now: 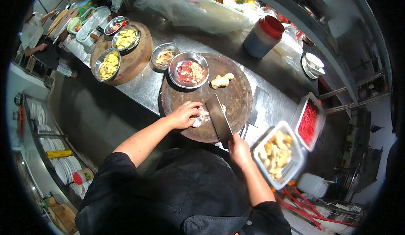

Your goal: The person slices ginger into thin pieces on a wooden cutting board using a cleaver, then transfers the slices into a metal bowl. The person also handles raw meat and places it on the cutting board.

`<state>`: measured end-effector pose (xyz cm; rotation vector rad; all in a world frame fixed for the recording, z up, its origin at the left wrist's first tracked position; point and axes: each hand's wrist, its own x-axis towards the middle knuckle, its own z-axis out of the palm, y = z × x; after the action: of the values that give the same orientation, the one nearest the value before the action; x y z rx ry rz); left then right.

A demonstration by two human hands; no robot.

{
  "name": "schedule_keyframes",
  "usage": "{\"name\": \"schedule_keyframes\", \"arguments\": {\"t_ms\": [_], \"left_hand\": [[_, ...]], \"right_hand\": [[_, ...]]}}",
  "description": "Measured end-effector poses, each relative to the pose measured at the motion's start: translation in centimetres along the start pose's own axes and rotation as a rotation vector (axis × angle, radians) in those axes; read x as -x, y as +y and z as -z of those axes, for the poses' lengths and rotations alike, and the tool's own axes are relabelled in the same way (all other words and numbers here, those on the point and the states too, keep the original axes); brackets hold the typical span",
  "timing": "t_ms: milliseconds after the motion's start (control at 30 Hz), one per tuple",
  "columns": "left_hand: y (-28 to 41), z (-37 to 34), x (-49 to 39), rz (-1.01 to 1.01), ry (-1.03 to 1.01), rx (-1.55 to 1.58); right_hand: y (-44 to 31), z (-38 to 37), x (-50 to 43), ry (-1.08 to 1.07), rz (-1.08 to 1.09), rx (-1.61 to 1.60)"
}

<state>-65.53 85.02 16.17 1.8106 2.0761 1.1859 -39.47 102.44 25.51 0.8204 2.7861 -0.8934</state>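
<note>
My right hand [239, 149] grips the handle of a Chinese cleaver [219, 118], its wide blade over the round wooden chopping block [237, 108]. Left of the blade, my left hand [185, 115] has its fingers curled over a pale, glossy piece of food [202, 116]; what it is I cannot tell. Small pale bits lie just beyond the blade. A knobbly piece of ginger root [222, 80] rests farther back on the block. Beside it stands a steel bowl [207, 69] with raw red and pinkish meat in it.
At left, a second chopping block [144, 42] carries bowls of sliced ginger [109, 66]. A white basket of ginger [275, 156] and a tub of red strips [308, 118] stand right. Behind are a red-lidded jar [264, 35] and plastic bags. Another person [33, 29] works far left.
</note>
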Motion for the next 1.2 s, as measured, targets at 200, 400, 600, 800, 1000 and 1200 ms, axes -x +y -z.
{"name": "schedule_keyframes", "arguments": {"t_ms": [200, 400, 600, 800, 1000, 1200], "left_hand": [[2.2, -3.2, -0.4, 0.328, 0.018, 0.115], [4.8, -3.9, 1.5, 0.408, 0.17, 0.023], [2.5, -1.8, 2.5, -0.046, 0.011, 0.05], [2.7, -3.7, 1.5, 0.026, 0.197, 0.064], [3.1, -4.0, 1.6, -0.049, 0.175, 0.06], [2.1, -3.6, 1.4, -0.054, 0.117, 0.055]], "right_hand": [[-1.2, 1.5, -0.7, -0.021, 0.003, 0.049], [-1.5, -0.1, 0.3, 0.018, -0.006, 0.0], [-1.0, -1.7, 0.3, 0.057, -0.014, 0.007], [-1.9, -1.4, 0.5, 0.027, -0.023, 0.005], [-2.5, -1.5, 1.5, 0.011, -0.045, 0.032], [-3.7, -0.8, 1.7, 0.045, 0.004, 0.083]]}}
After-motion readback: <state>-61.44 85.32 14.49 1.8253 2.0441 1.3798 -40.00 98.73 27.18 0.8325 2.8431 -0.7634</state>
